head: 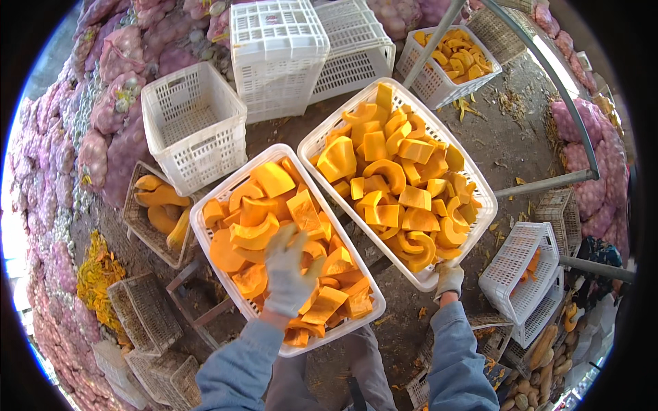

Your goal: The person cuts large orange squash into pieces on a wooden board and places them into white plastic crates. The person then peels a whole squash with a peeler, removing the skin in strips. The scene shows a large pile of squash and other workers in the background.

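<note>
Two white plastic crates full of cut orange squash pieces stand before me, side by side. My left hand (289, 275), in a pale work glove and slightly blurred, is spread over the squash pieces (255, 210) in the left crate (378, 303). Whether it touches or grips a piece I cannot tell. My right hand (449, 281), gloved too, is at the near corner of the right crate (491, 195), its fingers on the rim. More squash chunks (415, 197), some curved and some blocky, fill that right crate.
An empty white crate (195, 144) and upturned crates (277, 61) stand beyond. A crate of squash pieces (442, 90) is at the upper right, near a metal rail (545, 184). Whole squashes (164, 205) lie in a crate at left. Net sacks (123, 56) line the left side.
</note>
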`<state>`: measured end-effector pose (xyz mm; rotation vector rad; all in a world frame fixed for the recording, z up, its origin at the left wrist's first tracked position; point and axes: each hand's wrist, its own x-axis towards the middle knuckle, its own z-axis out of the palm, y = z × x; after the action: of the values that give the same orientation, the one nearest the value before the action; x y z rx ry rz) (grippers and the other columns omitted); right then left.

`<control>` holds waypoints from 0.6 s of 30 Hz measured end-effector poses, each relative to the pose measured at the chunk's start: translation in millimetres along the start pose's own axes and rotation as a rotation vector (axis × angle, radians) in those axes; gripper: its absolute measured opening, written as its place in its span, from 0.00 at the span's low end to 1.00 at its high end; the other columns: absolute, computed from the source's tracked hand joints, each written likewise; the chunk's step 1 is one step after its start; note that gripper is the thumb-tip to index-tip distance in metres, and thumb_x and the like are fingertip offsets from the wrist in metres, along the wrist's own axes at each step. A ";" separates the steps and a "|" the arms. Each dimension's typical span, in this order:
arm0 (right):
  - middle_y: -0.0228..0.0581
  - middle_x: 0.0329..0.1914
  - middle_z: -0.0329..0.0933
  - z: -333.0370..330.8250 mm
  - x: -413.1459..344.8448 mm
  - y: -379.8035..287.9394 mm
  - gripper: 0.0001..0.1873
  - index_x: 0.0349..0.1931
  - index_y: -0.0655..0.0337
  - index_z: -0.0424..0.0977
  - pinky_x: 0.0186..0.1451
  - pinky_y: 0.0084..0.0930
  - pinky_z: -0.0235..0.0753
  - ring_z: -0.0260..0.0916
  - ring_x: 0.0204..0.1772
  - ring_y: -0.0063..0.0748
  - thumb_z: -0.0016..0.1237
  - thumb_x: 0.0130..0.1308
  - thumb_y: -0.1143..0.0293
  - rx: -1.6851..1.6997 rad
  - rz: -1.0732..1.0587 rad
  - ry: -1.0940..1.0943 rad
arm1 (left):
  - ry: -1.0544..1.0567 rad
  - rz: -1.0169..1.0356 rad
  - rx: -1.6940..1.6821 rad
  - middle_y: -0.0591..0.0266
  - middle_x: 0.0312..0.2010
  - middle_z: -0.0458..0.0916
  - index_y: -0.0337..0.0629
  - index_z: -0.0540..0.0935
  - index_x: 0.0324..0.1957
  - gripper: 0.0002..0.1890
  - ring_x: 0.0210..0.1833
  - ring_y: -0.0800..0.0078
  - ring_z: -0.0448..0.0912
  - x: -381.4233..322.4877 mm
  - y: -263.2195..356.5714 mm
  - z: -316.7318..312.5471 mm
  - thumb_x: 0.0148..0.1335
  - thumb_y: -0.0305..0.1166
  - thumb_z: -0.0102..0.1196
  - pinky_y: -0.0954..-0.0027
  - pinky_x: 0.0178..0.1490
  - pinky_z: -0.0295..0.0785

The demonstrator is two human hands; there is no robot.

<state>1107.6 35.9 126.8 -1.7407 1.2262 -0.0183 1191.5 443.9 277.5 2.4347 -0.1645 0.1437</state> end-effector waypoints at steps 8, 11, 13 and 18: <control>0.43 0.41 0.85 -6.5 -8.8 -2.0 0.19 0.50 0.70 0.80 0.47 0.30 0.78 0.82 0.43 0.36 0.64 0.59 0.72 -0.022 0.032 -0.049 | 0.323 -0.762 0.036 0.46 0.62 0.71 0.32 0.69 0.66 0.32 0.66 0.53 0.70 -156.3 -116.5 -50.9 0.65 0.35 0.66 0.57 0.70 0.66; 0.42 0.45 0.85 -5.8 -9.0 -5.3 0.21 0.53 0.71 0.78 0.48 0.30 0.78 0.81 0.43 0.34 0.65 0.62 0.71 0.112 0.048 -0.100 | 0.444 -1.085 -0.546 0.56 0.58 0.75 0.35 0.71 0.64 0.27 0.60 0.64 0.74 -211.1 -151.2 -50.6 0.71 0.41 0.62 0.64 0.67 0.68; 0.42 0.45 0.85 -4.7 -5.1 -7.7 0.21 0.53 0.71 0.78 0.48 0.30 0.79 0.81 0.43 0.34 0.65 0.62 0.71 0.017 0.031 -0.050 | 0.418 -1.182 -0.741 0.61 0.55 0.77 0.37 0.73 0.63 0.26 0.57 0.70 0.75 -230.5 -161.9 -42.2 0.72 0.42 0.61 0.67 0.66 0.69; 0.44 0.45 0.84 -20.0 -5.2 -16.9 0.21 0.52 0.74 0.77 0.44 0.29 0.79 0.81 0.40 0.33 0.65 0.61 0.73 0.239 0.125 -0.148 | 0.431 -1.118 -0.361 0.58 0.55 0.77 0.33 0.69 0.66 0.26 0.55 0.71 0.76 -232.8 -137.5 -24.7 0.74 0.39 0.58 0.69 0.61 0.72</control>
<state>1107.2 26.4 151.7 -1.4315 1.1708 0.0356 982.0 583.0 175.1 1.7670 1.2167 0.1086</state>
